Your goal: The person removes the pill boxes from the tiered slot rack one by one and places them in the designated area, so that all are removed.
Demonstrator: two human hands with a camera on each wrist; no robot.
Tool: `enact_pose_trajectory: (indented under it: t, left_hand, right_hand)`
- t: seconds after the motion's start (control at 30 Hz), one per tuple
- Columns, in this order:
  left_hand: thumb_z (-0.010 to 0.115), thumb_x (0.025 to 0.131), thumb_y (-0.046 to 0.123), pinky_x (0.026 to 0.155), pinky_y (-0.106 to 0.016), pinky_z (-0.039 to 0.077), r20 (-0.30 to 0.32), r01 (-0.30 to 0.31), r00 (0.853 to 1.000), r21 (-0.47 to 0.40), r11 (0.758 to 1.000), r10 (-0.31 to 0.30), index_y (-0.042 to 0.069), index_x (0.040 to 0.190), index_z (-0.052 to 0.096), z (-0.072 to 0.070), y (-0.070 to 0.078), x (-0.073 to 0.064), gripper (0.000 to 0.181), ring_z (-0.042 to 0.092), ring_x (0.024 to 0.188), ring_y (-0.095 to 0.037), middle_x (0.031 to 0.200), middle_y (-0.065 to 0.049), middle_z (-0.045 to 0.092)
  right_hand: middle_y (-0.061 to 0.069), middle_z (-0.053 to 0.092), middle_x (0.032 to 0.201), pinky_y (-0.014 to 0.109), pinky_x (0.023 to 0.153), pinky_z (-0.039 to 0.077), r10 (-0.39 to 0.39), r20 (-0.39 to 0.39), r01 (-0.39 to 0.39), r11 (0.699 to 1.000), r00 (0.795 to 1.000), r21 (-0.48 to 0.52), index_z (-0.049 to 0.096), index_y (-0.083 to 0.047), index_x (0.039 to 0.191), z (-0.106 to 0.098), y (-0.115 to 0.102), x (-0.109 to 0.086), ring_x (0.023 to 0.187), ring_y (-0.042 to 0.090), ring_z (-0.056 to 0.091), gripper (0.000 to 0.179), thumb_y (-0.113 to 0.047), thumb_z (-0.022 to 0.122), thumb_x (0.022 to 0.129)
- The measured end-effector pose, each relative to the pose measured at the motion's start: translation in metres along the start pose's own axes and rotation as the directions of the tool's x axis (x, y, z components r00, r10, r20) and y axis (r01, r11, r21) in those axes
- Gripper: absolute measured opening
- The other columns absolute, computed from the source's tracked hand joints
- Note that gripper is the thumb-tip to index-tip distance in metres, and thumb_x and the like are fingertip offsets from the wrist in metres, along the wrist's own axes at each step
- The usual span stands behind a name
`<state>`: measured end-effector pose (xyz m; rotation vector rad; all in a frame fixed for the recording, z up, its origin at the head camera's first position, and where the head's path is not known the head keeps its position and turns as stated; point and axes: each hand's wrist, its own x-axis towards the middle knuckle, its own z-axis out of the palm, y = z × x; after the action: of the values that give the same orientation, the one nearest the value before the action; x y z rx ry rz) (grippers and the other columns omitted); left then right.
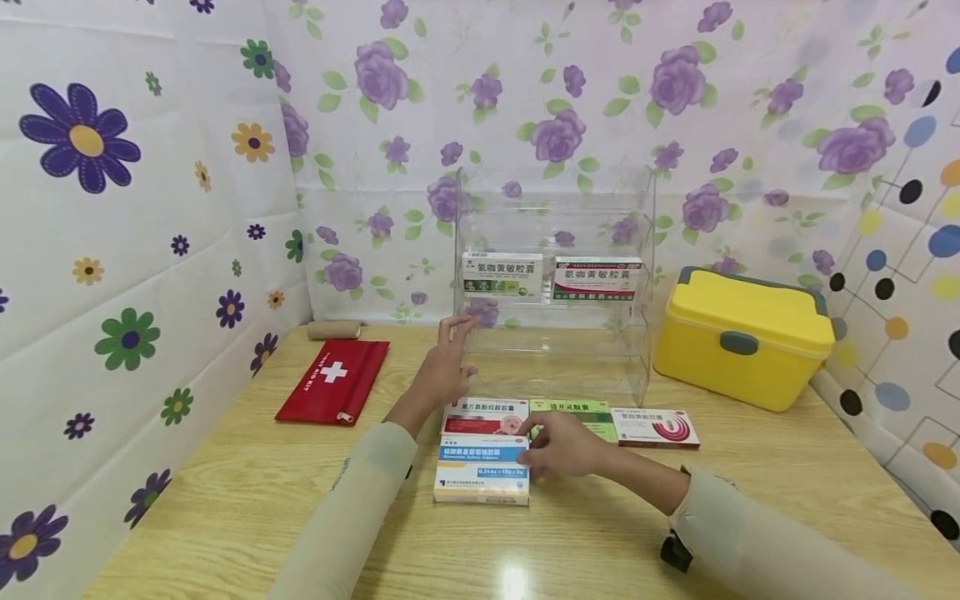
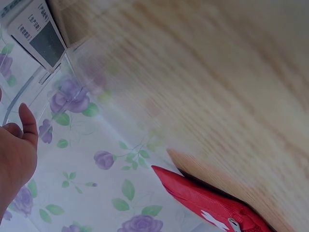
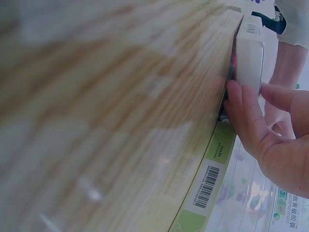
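My right hand (image 1: pixel 566 446) pinches the right edge of a blue-and-white medicine box (image 1: pixel 480 487) near the table's front. In the right wrist view, fingers and thumb lie on either side of the white box (image 3: pixel 249 58). Behind it lie a red-and-white medicine box (image 1: pixel 480 408), a green medicine box (image 1: pixel 573 408) and a white medicine box with a pink swirl (image 1: pixel 652 427). My left hand (image 1: pixel 444 371) is at the left side of the clear display rack (image 1: pixel 555 367), fingers partly extended. Two medicine boxes, one green-and-white (image 1: pixel 501 277) and one red-and-white (image 1: pixel 597 279), stand on a middle tier.
A red first aid pouch (image 1: pixel 333 382) lies at the left, with a brown roll (image 1: pixel 334 331) behind it. To the right of the rack stands a yellow case (image 1: pixel 742 342) with a grey latch. Patterned cloth walls (image 1: pixel 360 167) border the wooden table.
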<state>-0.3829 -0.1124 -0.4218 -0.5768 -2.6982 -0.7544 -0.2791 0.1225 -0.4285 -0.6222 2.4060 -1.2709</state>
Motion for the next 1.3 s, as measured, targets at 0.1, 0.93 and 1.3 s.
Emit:
enact_pose_trajectory:
  t: [0.1,0.93,1.3]
  left_hand:
    - [0.072,0.089,0.006,0.054,-0.027,0.045,0.007,-0.002,1.000,0.008,1.000,0.002,0.035,0.155,0.015,0.000,0.001,0.000,0.092,0.050,0.060,-0.018,0.154,0.002,0.012]
    - [0.073,0.087,0.004,0.052,-0.028,0.043,-0.016,-0.026,1.000,0.004,1.000,0.026,0.028,0.156,0.020,-0.001,0.002,0.000,0.090,0.047,0.058,-0.018,0.153,0.001,0.014]
    - [0.073,0.087,0.004,0.051,-0.027,0.043,-0.009,-0.017,1.000,0.000,1.000,0.017,0.033,0.155,0.018,0.001,-0.002,0.001,0.092,0.047,0.058,-0.019,0.152,0.002,0.013]
  right_hand:
    - [0.006,0.069,0.080,0.036,0.058,0.058,-0.016,-0.006,0.016,1.000,1.000,-0.003,0.061,0.000,0.113,0.000,0.000,-0.001,0.066,0.025,0.070,0.031,-0.011,0.075,0.088]
    - [0.010,0.071,0.096,0.040,0.063,0.058,-0.025,-0.069,0.024,1.000,0.997,-0.006,0.062,0.001,0.120,-0.025,0.002,-0.018,0.078,0.025,0.069,0.036,-0.018,0.071,0.091]
    - [0.005,0.070,0.105,0.036,0.079,0.056,0.007,-0.278,-0.035,0.995,0.961,-0.092,0.065,-0.003,0.121,-0.056,0.007,-0.026,0.099,0.022,0.067,0.034,-0.021,0.071,0.092]
